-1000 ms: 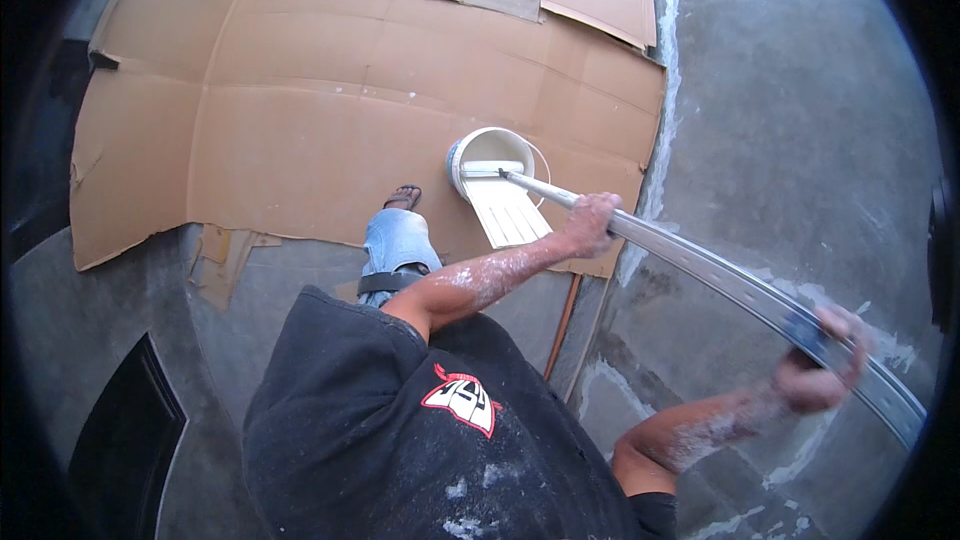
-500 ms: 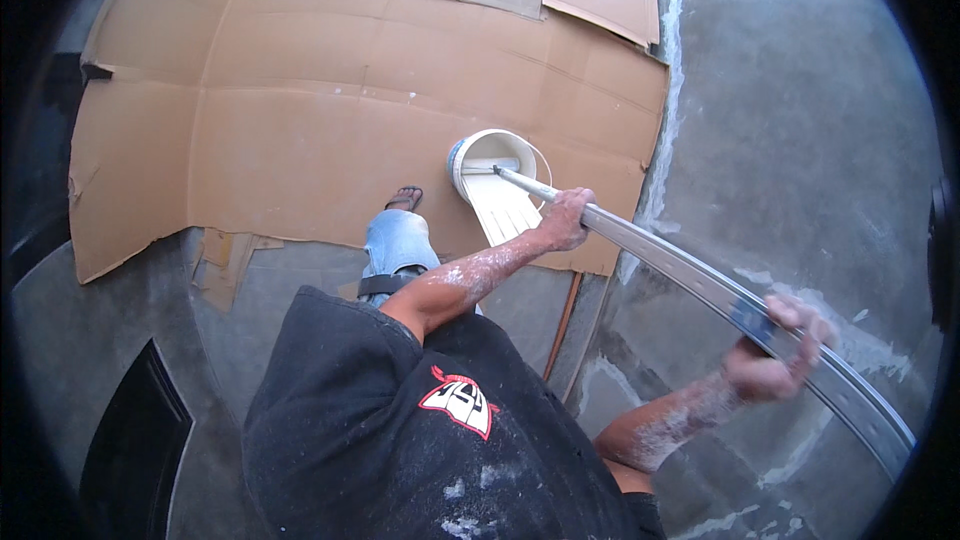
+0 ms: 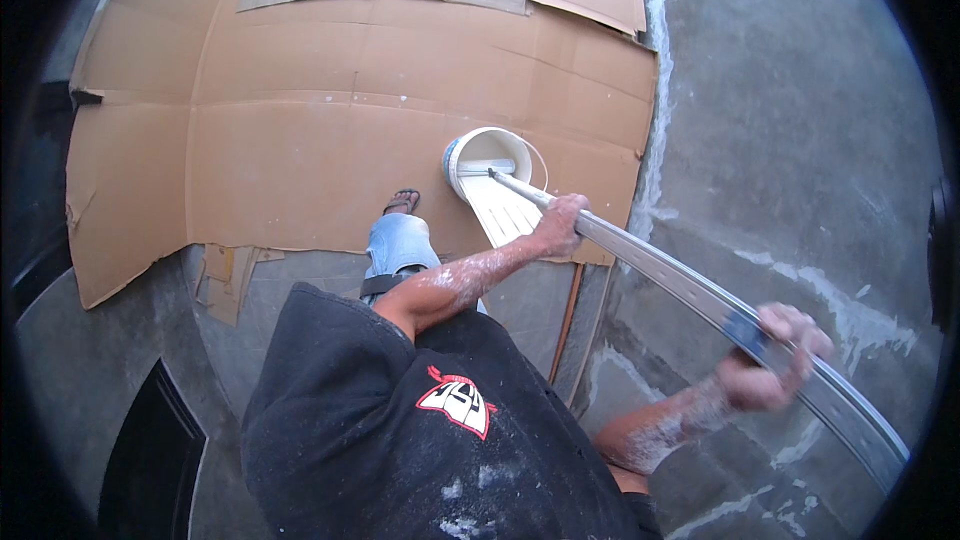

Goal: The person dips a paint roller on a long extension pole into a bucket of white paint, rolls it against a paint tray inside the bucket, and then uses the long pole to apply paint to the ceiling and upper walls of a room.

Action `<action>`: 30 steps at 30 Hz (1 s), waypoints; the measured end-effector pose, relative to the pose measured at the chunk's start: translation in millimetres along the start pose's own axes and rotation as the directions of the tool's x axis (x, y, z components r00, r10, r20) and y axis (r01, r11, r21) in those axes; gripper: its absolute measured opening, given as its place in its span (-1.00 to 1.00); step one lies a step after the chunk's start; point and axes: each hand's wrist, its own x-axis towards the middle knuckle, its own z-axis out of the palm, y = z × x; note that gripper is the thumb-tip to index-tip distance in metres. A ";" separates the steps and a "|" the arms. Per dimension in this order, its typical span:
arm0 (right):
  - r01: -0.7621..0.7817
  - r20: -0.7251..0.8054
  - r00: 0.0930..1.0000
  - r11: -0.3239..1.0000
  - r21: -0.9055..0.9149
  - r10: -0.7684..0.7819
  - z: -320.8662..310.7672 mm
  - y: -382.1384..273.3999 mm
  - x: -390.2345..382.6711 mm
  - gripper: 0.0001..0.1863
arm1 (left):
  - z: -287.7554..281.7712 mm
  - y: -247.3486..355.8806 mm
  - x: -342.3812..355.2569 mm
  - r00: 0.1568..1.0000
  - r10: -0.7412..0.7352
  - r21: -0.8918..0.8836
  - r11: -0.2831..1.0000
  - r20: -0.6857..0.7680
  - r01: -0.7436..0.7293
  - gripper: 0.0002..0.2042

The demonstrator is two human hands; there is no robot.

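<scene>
A long silver metal pole (image 3: 665, 265) runs slantwise from the white bucket (image 3: 528, 153) toward the lower right. My left hand (image 3: 558, 227), dusted with white, is closed around it near the bucket. Farther up the pole, my right hand (image 3: 772, 358) grips it beside a dark blue band (image 3: 744, 328); its fingers are slightly blurred. At the pole's lower end, what looks like a paint roller (image 3: 484, 168) lies inside the bucket's mouth. A white slotted panel (image 3: 500, 212) slopes out of the bucket toward me, partly hidden by my left hand.
Brown cardboard sheets (image 3: 300, 175) cover the floor under the bucket. A grey wall (image 3: 790, 130) with white patches rises on the right. My sandalled foot (image 3: 402, 202) stands left of the bucket. A reddish-brown rod (image 3: 566, 322) lies below the cardboard, and a black panel (image 3: 152, 455) is at lower left.
The whole view has shifted slightly. The pole and roller have moved a little within the bucket, while both hands keep their hold.
</scene>
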 end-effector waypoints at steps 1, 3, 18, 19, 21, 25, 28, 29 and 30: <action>0.019 0.001 1.000 1.000 0.006 -0.019 -2.8 -13.1 4.1 -0.85 | -3.8 21.4 -4.8 1.000 0.000 -0.006 1.000 0.001 0.000 -0.72; 0.061 -0.006 0.998 0.998 0.013 -0.061 -2.5 -32.5 11.4 -0.84 | -6.6 37.1 -4.7 1.000 0.012 -0.020 1.000 0.026 -0.011 -0.72; 0.074 0.096 0.993 0.997 0.001 -0.074 16.4 10.9 -19.9 -0.79 | 7.6 -28.0 -5.0 0.994 0.049 -0.033 0.998 -0.098 -0.052 -0.70; 0.075 0.069 0.995 0.997 -0.003 -0.074 9.6 -14.2 -14.3 -0.79 | 9.7 -1.0 -12.4 0.993 0.086 -0.044 0.995 -0.084 -0.090 -0.70; 0.004 0.038 0.999 0.999 -0.037 -0.003 -9.6 -57.2 6.4 -0.76 | 8.7 37.0 -17.2 0.992 0.106 -0.025 0.994 -0.072 -0.108 -0.69; -0.023 -0.083 0.996 0.999 0.024 0.025 -2.1 -55.7 10.7 -0.72 | 6.6 39.2 -13.8 0.995 0.096 -0.015 0.995 -0.026 -0.097 -0.71; 0.102 -0.006 0.994 0.953 -0.285 -0.108 26.9 15.6 -11.4 -0.75 | 9.1 -28.2 9.0 0.999 -0.039 -0.061 0.997 -0.038 0.037 -0.74; 0.100 0.020 0.995 0.965 -0.241 -0.098 35.8 30.3 -19.1 -0.76 | 5.0 -40.9 9.2 0.994 -0.101 -0.037 0.994 -0.028 0.100 -0.75; 0.096 0.017 0.995 0.959 -0.267 -0.095 31.7 27.4 -18.8 -0.76 | 3.7 -40.1 6.1 0.998 -0.058 -0.029 0.998 -0.030 0.057 -0.75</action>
